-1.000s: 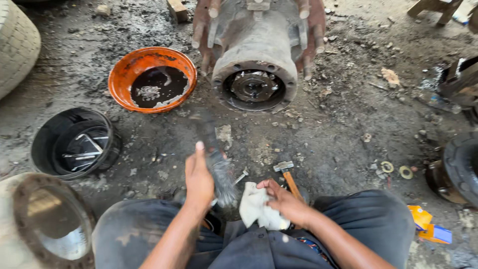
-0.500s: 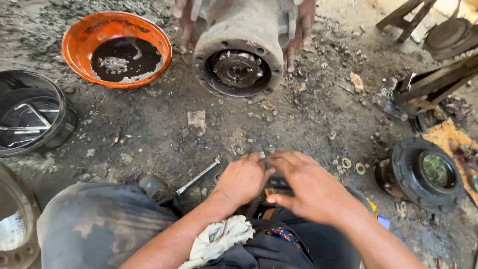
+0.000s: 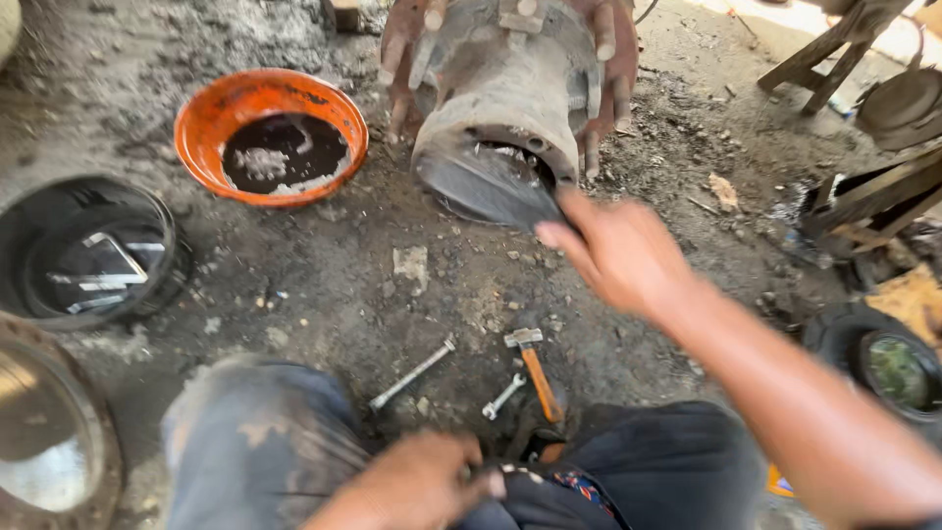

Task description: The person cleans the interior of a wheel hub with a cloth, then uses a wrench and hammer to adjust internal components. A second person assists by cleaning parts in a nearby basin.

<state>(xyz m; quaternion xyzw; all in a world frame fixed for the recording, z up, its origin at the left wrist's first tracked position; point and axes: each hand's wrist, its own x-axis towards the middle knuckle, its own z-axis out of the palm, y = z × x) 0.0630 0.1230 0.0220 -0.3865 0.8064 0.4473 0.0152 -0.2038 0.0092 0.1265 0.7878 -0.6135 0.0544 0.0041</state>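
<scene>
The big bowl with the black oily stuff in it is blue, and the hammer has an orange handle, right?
Not quite. In the head view the bowl holding the black oily liquid is orange, not blue. The hammer on the ground does have an orange handle.

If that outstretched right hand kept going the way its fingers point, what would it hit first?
Probably the dark flat piece it already touches or holds at the open mouth of the big grey metal hub housing. The right hand is blurred, so the grip is unclear.

— What colour is the bowl (image 3: 270,135)?
— Orange, with black oily liquid inside.
— And the hub housing (image 3: 510,98)?
— Grey metal, with rust-red studs.
— The hammer (image 3: 535,371)?
— Orange handle, grey head, on dark floor (image 3: 324,285).
</scene>
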